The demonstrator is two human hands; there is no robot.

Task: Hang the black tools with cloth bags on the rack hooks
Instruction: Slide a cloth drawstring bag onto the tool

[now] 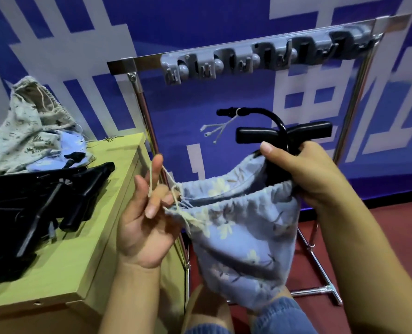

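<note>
The rack (359, 75) fills the upper right of the frame, its grey hook strip (260, 60) directly above what I hold. The blue floral bag (238, 227) hangs centre frame, long axis vertical, the black tool (284, 133) poking up from its mouth toward the hooks. My right hand (306, 172) grips tool and bag rim together; my left hand (147, 213) pinches the drawstring (173, 191) leftward. More tools lie on the desk (91, 237), lower left.
</note>
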